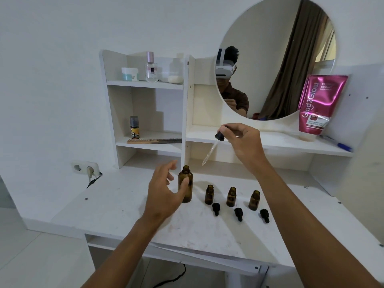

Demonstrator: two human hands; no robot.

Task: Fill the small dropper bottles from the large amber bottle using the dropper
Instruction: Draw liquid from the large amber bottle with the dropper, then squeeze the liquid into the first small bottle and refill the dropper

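The large amber bottle (185, 183) stands uncapped on the white desk (124, 204). My left hand (164, 196) hovers around it with loose fingers; only the thumb touches its front. My right hand (243, 142) pinches the black bulb of the dropper (212, 148), held above and to the right of the bottle, its glass tip slanting down-left toward the bottle's mouth. To the right, three small amber bottles stand open in a row: left (209, 194), middle (231, 196), right (254, 200). A black dropper cap lies before each (216, 208), (238, 214), (264, 215).
A white shelf unit (145, 84) with cosmetics and a comb (153, 140) stands behind the bottles. A round mirror (276, 59) and a pink pouch (318, 104) sit at the back right, with a blue pen (336, 143) beside the pouch. A wall socket (86, 168) is at the left.
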